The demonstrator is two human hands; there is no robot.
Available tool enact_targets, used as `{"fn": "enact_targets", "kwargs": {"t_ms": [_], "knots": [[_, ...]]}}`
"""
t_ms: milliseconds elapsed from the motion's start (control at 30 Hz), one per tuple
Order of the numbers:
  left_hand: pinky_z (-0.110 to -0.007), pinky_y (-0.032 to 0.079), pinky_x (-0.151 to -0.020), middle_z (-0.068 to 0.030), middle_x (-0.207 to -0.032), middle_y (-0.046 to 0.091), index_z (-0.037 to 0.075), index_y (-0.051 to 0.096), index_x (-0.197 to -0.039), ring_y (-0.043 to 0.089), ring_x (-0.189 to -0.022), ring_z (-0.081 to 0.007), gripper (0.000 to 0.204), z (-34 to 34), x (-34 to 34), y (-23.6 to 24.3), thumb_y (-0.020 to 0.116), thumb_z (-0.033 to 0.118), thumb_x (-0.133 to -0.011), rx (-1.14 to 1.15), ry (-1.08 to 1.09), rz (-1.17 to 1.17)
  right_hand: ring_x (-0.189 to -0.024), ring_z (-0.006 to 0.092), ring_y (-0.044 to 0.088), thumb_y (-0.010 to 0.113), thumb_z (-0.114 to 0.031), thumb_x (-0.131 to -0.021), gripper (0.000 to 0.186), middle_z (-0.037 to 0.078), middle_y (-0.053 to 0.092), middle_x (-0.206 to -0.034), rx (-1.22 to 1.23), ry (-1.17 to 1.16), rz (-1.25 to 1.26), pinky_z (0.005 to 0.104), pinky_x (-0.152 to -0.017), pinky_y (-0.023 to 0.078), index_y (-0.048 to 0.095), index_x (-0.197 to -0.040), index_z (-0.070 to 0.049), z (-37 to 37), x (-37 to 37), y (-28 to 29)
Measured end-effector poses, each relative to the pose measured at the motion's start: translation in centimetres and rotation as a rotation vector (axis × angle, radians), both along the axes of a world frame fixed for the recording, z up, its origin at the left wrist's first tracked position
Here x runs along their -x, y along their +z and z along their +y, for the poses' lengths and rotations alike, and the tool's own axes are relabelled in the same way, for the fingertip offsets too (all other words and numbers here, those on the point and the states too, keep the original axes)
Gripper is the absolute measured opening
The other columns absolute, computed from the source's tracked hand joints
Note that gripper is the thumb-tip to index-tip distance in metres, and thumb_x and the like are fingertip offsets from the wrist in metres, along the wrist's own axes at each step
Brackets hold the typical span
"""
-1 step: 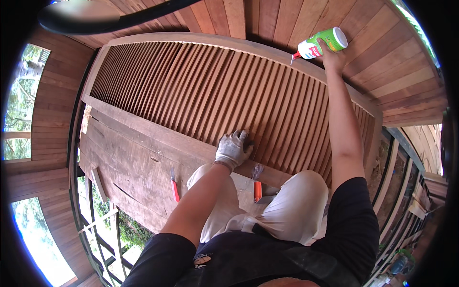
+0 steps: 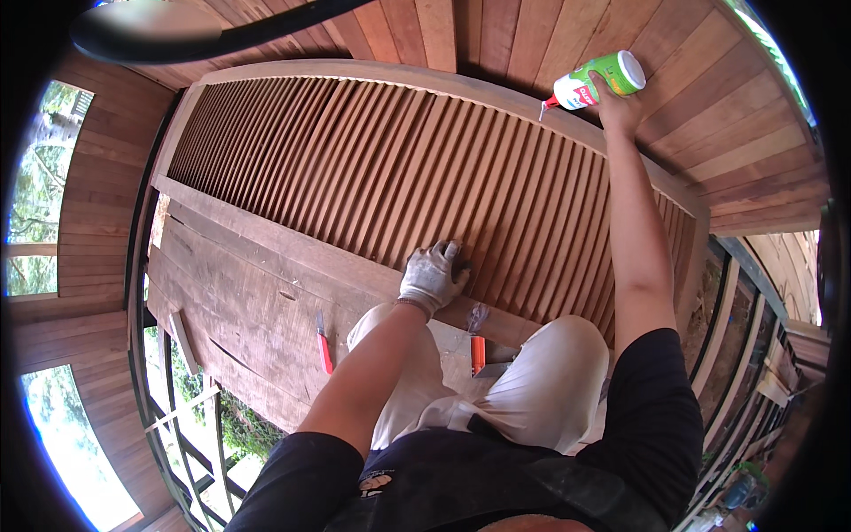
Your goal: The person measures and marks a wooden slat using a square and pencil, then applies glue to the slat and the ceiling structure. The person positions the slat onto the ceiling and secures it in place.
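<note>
A large wooden louvered shutter lies in front of me, its many slats set in a wooden frame. My right hand, bare, is wrapped round a glue bottle, green and white with a red nozzle. The bottle is tilted over the shutter's far rail, its nozzle at the slat ends, where a thin whitish thread hangs from the tip. My left hand wears a pale work glove and rests with its fingers apart on the slats beside the near rail.
A red-handled blade tool lies on the worn plank surface left of my knees. Between my knees is an orange-edged tool next to a clear plastic piece. Plank walls stand behind the shutter; an open railing is at the lower left.
</note>
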State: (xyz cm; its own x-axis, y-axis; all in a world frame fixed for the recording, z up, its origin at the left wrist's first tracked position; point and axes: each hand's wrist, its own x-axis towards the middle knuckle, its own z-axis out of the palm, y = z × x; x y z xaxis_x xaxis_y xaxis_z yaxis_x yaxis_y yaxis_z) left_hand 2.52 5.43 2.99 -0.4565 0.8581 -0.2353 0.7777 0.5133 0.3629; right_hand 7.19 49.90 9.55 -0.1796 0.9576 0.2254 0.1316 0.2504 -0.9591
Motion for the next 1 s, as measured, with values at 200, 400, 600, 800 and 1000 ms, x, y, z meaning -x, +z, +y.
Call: {"fn": "enact_targets", "kwargs": {"t_ms": [200, 400, 600, 800, 1000], "knots": [[-0.048, 0.048, -0.098, -0.0177, -0.13, 0.059, 0.008, 0.054, -0.135, 0.062, -0.111, -0.0379, 0.059, 0.5, 0.5, 0.0, 0.063, 0.045, -0.089, 0.025, 0.004, 0.02, -0.068, 0.0158, 0.072, 0.088, -0.03, -0.075, 0.046, 0.011, 0.075, -0.089, -0.014, 0.006, 0.025, 0.0304, -0.055, 0.059, 0.071, -0.102, 0.004, 0.3, 0.3, 0.4], [-0.047, 0.048, -0.099, -0.0176, -0.13, 0.06, 0.008, 0.054, -0.134, 0.061, -0.112, -0.0368, 0.059, 0.5, 0.6, 0.1, 0.063, 0.045, -0.089, 0.006, 0.003, -0.003, -0.071, 0.0167, 0.072, 0.088, -0.03, -0.075, 0.047, 0.012, 0.075, -0.092, -0.014, 0.008, 0.017, 0.0304, -0.058, 0.06, 0.071, -0.103, 0.004, 0.9, 0.1, -0.4], [-0.046, 0.047, -0.099, -0.0177, -0.128, 0.06, 0.007, 0.054, -0.134, 0.062, -0.11, -0.0369, 0.06, 0.5, 0.4, 0.0, 0.063, 0.045, -0.089, -0.02, -0.005, 0.042, -0.089, 0.0224, 0.072, 0.086, -0.025, -0.079, 0.047, 0.015, 0.071, -0.107, 0.146, -0.052, 0.148, 0.0379, -0.065, 0.063, 0.067, -0.112, 0.004, 0.4, -1.2, -0.4], [-0.048, 0.048, -0.096, -0.0167, -0.127, 0.06, 0.008, 0.055, -0.132, 0.062, -0.108, -0.0379, 0.06, 0.8, 0.3, -0.6, 0.069, 0.041, -0.084, -0.025, 0.013, 0.04, -0.11, 0.0292, 0.065, 0.078, -0.036, -0.088, 0.06, 0.015, 0.062, -0.122, 0.569, -0.07, 0.622, 0.044, -0.089, 0.061, 0.051, -0.131, -0.005, -3.1, -6.8, -2.8], [-0.047, 0.048, -0.097, -0.0148, -0.121, 0.063, 0.012, 0.052, -0.131, 0.063, -0.107, -0.0362, 0.064, 0.3, 0.2, -0.9, 0.071, 0.05, -0.082, -0.037, 0.037, 0.119, -0.119, 0.029, 0.059, 0.072, -0.04, -0.092, 0.057, 0.015, 0.057, -0.13, 0.748, 0.145, 0.687, 0.0436, -0.087, 0.062, 0.048, -0.134, -0.011, -12.1, -10.8, -3.6]]}}
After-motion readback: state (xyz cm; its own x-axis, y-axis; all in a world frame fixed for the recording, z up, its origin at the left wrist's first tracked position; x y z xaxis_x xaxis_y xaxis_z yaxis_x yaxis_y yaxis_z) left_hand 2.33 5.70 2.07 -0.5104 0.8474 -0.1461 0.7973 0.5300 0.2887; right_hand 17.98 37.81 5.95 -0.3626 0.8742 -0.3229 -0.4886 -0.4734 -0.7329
